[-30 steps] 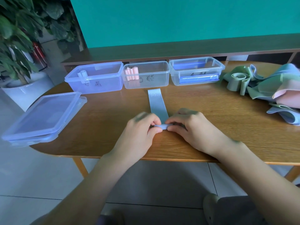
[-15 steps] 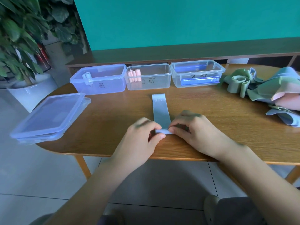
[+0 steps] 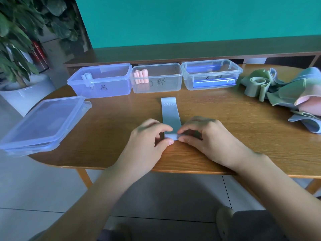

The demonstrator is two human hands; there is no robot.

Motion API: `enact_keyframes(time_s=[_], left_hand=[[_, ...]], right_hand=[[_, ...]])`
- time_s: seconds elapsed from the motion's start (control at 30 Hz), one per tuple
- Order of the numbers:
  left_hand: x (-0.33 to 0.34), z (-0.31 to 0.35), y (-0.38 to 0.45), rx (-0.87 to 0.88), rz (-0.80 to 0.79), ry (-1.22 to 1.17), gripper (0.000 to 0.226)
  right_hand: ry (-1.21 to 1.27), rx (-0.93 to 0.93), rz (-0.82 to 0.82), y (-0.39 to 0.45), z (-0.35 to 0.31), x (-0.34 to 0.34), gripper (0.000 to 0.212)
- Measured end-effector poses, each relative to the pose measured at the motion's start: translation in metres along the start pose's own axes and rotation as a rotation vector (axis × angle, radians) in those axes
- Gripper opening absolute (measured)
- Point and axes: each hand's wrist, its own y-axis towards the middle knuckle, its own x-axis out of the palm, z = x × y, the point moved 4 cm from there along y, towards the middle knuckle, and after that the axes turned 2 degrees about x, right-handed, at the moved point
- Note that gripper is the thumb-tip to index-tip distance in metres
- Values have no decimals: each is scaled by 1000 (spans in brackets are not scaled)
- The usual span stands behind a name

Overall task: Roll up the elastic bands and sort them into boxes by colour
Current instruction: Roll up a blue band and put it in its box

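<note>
A grey-blue elastic band [image 3: 169,114] marked "20" lies flat on the wooden table [image 3: 111,133], its near end curled into a small roll. My left hand [image 3: 149,138] pinches the roll's left side and my right hand [image 3: 203,136] pinches its right side. Three clear boxes stand in a row behind: the left box [image 3: 102,80] holds a pale rolled band, the middle box [image 3: 158,78] holds pink rolls [image 3: 141,77], the right box [image 3: 211,74] holds something blue. A heap of loose green, blue and pink bands [image 3: 284,91] lies at the right.
Stacked clear lids [image 3: 43,122] overhang the table's left edge. A potted plant [image 3: 15,49] stands on the floor at far left. A wooden shelf [image 3: 191,54] runs behind the table below a teal wall.
The camera view shifted slightly. Both hands stay at the band's near end, and the small roll between the fingertips shows a little more.
</note>
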Motion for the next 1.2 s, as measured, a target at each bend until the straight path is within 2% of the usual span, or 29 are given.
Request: enact_keyframes(time_s=[0.17, 0.33, 0.6, 0.77, 0.9, 1.07, 1.2], left_hand=[[3, 0, 3, 9, -29, 24, 12], [4, -4, 7, 6, -24, 19, 11], [6, -5, 10, 14, 1, 45, 27], [5, -4, 11, 29, 3, 38, 19], [8, -5, 13, 14, -18, 57, 22], [10, -7, 18, 0, -40, 61, 26], [12, -9, 20, -12, -45, 70, 31]], right_hand=[[-41, -28, 15, 2, 3, 0, 15], [-74, -95, 99, 3, -2, 3, 9], [-61, -61, 33, 8, 5, 7, 18], [-84, -41, -4, 12, 7, 8, 20], [-106, 1, -26, 13, 9, 9, 27], [-123, -22, 75, 12, 5, 9, 24], [-157, -16, 84, 13, 7, 11, 21]])
